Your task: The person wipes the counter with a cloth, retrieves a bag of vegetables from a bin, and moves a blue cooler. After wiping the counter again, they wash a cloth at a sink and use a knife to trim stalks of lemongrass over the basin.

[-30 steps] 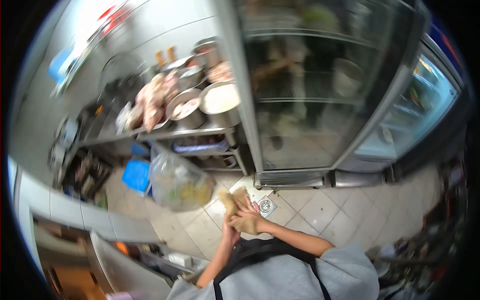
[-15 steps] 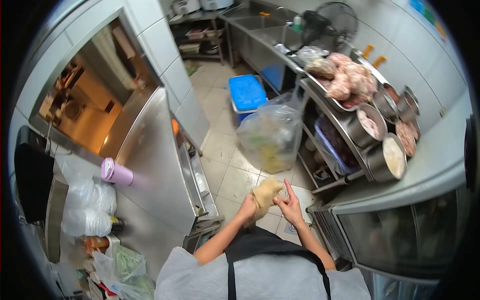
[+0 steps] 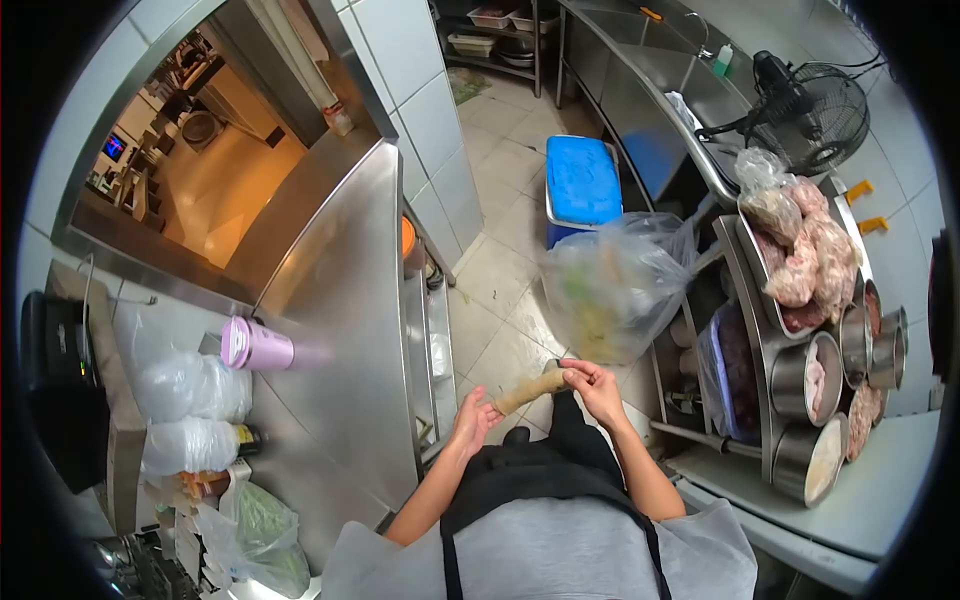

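Above the floor [image 3: 492, 345], the right hand [image 3: 597, 392] pinches a tan cloth [image 3: 530, 391]; the unclenched left hand [image 3: 470, 425] touches its other end. A steel pot [image 3: 790, 385] holds pale meat [image 3: 816, 385]; a clear bag [image 3: 648, 285], yellowish contents [image 3: 590, 305].

Clear bag [image 3: 655, 265] blurry, stuff inside [image 3: 585, 305] hard to tell. Bag hides bit of blue box [image 3: 583, 185]. Far screen [image 3: 115, 147] too tiny. Right hand [image 3: 598, 393] covers tan roll [image 3: 530, 392] end.
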Demonstrator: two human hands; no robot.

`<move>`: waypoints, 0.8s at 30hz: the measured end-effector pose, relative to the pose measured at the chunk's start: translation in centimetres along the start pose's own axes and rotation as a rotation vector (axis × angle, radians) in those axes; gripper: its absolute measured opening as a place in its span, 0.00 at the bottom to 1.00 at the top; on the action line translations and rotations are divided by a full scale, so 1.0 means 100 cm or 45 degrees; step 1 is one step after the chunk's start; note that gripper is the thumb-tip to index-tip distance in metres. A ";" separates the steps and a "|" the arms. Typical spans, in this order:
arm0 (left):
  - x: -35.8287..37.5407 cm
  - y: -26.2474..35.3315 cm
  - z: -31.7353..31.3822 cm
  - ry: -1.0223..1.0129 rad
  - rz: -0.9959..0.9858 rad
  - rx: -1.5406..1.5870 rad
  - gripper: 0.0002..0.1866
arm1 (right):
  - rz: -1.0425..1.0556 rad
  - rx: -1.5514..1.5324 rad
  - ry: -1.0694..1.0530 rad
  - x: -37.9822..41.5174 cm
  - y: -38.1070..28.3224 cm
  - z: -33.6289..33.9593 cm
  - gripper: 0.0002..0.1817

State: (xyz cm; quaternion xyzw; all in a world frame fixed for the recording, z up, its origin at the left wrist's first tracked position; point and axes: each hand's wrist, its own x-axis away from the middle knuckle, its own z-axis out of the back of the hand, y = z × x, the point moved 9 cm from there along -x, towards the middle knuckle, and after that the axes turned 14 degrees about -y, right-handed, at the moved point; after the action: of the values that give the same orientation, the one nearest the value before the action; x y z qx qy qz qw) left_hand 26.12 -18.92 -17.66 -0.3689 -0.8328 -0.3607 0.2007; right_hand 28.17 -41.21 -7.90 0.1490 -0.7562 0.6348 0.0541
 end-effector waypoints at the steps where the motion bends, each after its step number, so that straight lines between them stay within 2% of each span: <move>1: -0.012 0.009 -0.005 0.007 -0.010 -0.008 0.19 | 0.012 -0.045 -0.033 -0.015 -0.003 0.006 0.14; 3: -0.021 0.048 -0.039 -0.085 -0.258 -0.467 0.17 | 0.008 -0.068 -0.106 -0.042 -0.001 0.012 0.14; 4: -0.034 0.056 -0.051 -0.088 -0.282 -0.477 0.17 | 0.038 -0.061 -0.173 -0.065 -0.009 0.020 0.14; 6: -0.030 0.103 -0.102 -0.012 -0.621 -1.483 0.21 | 0.063 -0.050 -0.230 -0.093 -0.031 0.027 0.13; 7: -0.024 0.119 -0.123 0.178 -0.583 -1.866 0.19 | 0.031 0.002 -0.319 -0.103 -0.046 0.026 0.13; 8: -0.032 0.134 -0.136 0.184 -0.603 -1.887 0.19 | -0.001 0.059 -0.407 -0.115 -0.057 0.026 0.13; 10: -0.048 0.147 -0.134 0.366 -0.346 -1.921 0.15 | 0.061 -0.002 -0.427 -0.142 -0.067 0.042 0.13; 12: -0.057 0.172 -0.144 0.455 -0.383 -1.941 0.12 | 0.027 0.346 -0.446 -0.163 -0.077 0.057 0.13; 14: -0.065 0.189 -0.158 0.407 -0.617 -2.040 0.13 | 0.056 0.315 -0.437 -0.179 -0.079 0.070 0.12; 15: -0.073 0.193 -0.159 0.272 -0.619 -1.910 0.13 | 0.010 0.371 -0.464 -0.186 -0.080 0.075 0.11; 16: -0.074 0.196 -0.160 0.285 -0.609 -1.902 0.13 | -0.023 0.434 -0.490 -0.194 -0.084 0.079 0.11; 18: -0.095 0.185 -0.142 0.245 -0.034 -1.385 0.13 | -0.044 0.428 -0.496 -0.211 -0.097 0.082 0.10; 20: -0.112 0.193 -0.151 0.170 -0.102 -1.337 0.12 | -0.048 0.376 -0.412 -0.235 -0.095 0.087 0.10; 22: -0.128 0.207 -0.167 0.091 -0.221 -1.070 0.12 | -0.007 0.425 -0.383 -0.266 -0.081 0.090 0.13; 24: -0.155 0.223 -0.156 0.087 -0.211 -1.123 0.12 | 0.133 0.755 -0.419 -0.292 -0.096 0.080 0.17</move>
State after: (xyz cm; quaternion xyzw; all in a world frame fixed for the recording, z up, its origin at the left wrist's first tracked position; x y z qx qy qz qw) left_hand 54.14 -27.45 -6.59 -0.3392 -0.6190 -0.7080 0.0222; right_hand 59.59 -45.88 -8.24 0.2198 -0.5440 0.7964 -0.1467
